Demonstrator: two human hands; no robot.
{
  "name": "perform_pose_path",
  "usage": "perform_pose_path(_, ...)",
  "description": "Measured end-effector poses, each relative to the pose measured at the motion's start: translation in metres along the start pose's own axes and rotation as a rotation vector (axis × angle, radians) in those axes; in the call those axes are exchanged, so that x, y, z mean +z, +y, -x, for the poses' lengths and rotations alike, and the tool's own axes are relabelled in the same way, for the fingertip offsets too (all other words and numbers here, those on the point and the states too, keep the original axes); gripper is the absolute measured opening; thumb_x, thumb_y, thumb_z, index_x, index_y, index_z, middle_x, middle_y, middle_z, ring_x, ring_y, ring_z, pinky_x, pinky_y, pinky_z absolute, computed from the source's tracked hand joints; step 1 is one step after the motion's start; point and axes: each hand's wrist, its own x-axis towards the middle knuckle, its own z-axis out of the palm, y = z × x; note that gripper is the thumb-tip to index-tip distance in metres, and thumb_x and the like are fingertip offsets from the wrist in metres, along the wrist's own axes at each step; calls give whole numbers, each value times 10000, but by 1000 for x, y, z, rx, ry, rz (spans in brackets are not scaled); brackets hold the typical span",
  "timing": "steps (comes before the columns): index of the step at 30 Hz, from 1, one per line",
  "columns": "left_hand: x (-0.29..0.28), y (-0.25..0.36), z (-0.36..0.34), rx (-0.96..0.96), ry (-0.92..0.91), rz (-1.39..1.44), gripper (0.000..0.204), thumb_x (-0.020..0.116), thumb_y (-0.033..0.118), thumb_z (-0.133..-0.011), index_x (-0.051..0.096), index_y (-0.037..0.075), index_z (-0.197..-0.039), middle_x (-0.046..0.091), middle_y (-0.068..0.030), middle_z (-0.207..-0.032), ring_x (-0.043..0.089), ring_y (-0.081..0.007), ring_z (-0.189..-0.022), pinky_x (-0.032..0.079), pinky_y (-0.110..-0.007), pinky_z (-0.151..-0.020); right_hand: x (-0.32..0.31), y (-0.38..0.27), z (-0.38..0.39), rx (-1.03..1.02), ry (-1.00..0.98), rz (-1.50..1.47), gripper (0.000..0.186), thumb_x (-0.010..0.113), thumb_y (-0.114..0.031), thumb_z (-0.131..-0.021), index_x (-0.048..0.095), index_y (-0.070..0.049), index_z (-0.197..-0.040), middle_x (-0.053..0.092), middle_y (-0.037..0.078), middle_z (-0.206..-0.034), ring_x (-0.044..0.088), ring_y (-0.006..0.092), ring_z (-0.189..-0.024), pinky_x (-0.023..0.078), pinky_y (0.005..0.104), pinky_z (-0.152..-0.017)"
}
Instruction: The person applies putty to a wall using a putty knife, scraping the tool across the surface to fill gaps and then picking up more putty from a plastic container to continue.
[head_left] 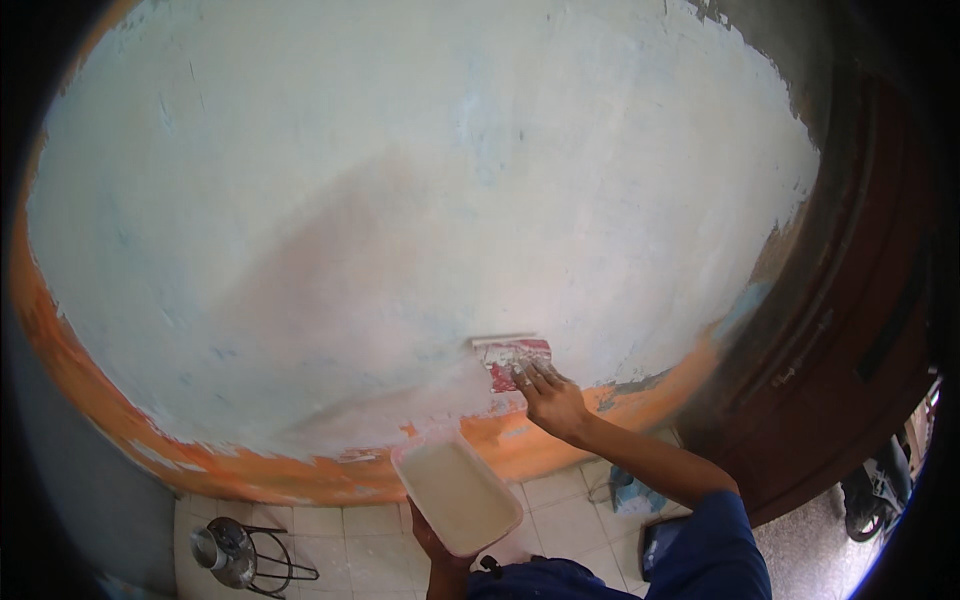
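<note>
Plainly, a round stool [240, 572] stands left of the tray [511, 529]. The left hand [430, 540] clasps the tray's lower-left side, fingers partly hidden; the tray's long axis slants from upper left to lower right. Above and right of the tray, the nearer-to-wall right hand [553, 405] is clamped on a scraper [502, 366], its wide edge crosswise against the wall [600, 240]. No readable lettering shows.

Remotely, I have the wall [350, 200] ahead, a scraper [502, 358] against it in the right hand [553, 405], a tray [490, 543] lower left in the left hand [433, 546]; far left, a stool [240, 571] on the floor [372, 550]; rightmost, a door [830, 370].
</note>
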Motion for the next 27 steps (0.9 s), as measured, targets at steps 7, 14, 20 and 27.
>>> perform_pose_path(7,-5,-2,0,90,9,-238,665,665,395,-762,401,44,-1262,569,-125,-1105,600,-257,-957,509,-417,-811,-120,96,-146,51,751,350,490,520,119,-687,574,-72,-1135,632,129,-1008,640,268,-866,534,326,-636)
perform_pose_path(14,5,0,1,585,-103,-1016,843,856,344,-543,433,13,-1194,594,-98,-1024,610,-211,-894,523,-345,-763,-78,100,-164,112,454,369,427,511,-53,-767,496,10,-1188,496,230,-1226,529,392,-1079,537,385,-728)
perform_pose_path(20,34,4,6,150,88,-260,886,892,307,-482,432,17,-1181,597,-98,-1032,615,-211,-887,528,-340,-752,-13,23,-42,-77,101,171,454,533,-32,-713,515,33,-1161,498,238,-1205,517,392,-1076,451,460,-876)
perform_pose_path(27,28,10,8,103,70,-219,838,860,267,-551,411,11,-1211,589,-104,-1048,616,-210,-893,535,-341,-748,-146,61,-159,164,155,-188,236,556,42,-609,643,-36,-814,604,159,-676,586,320,-585,483,360,-551)
